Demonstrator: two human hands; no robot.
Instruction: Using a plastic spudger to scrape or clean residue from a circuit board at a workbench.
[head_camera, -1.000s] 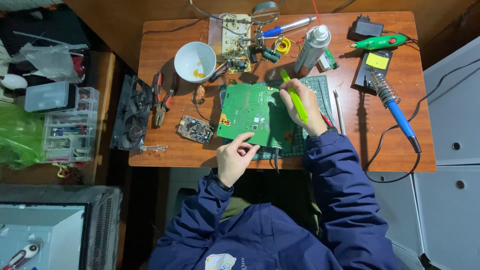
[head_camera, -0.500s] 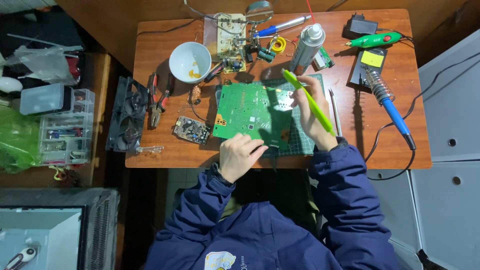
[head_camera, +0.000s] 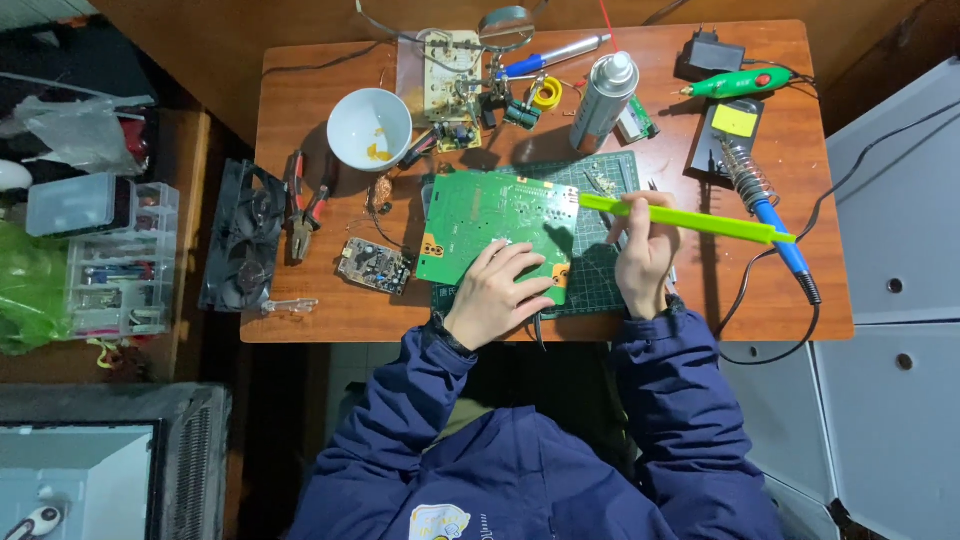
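1. I see the green circuit board (head_camera: 495, 220) lying flat on a cutting mat (head_camera: 600, 275) near the table's (head_camera: 300, 320) front edge.
2. My left hand (head_camera: 497, 293) rests spread, fingers loose, on the board's near edge.
3. My right hand (head_camera: 645, 255), right of the board, grips a long green tool (head_camera: 690, 220), its tip touching the board's right edge.
4. Bare wood lies left of the board.

The back of the table (head_camera: 300, 90) is crowded — bowl (head_camera: 369, 128), small boards (head_camera: 452, 90), spray can (head_camera: 603, 102), soldering iron (head_camera: 768, 215) on the right. Pliers (head_camera: 303, 205) and a fan (head_camera: 243, 240) block the left edge. Bare wood lies open at the front corners — beside the left hand (head_camera: 495, 300) and right of the right hand (head_camera: 645, 258).
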